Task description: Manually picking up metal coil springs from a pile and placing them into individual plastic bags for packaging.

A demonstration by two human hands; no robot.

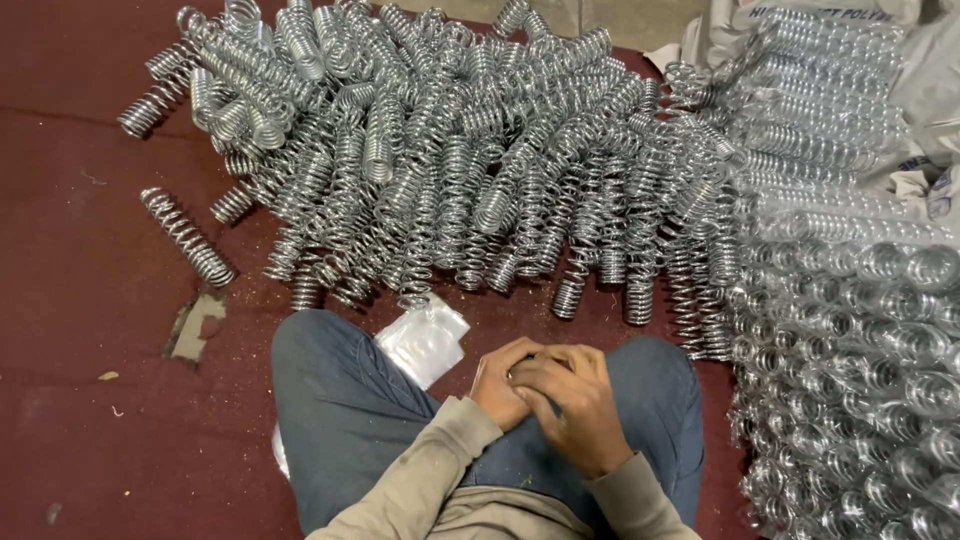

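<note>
My left hand (500, 385) and my right hand (575, 405) are pressed together over my lap, between my knees in blue-grey trousers. Their fingers curl around something small and pale that the hands mostly hide; I cannot tell what it is. A stack of clear plastic bags (425, 340) lies on the floor just left of my hands, by my left knee. Beyond my knees a big heap of shiny metal coil springs (470, 170) covers the dark red floor.
Springs packed in clear plastic bags (850, 330) are stacked along the right side. A single loose spring (187, 236) lies apart at the left. The floor has a chipped patch (195, 328) near my left knee. White sacks (930, 90) sit at the top right.
</note>
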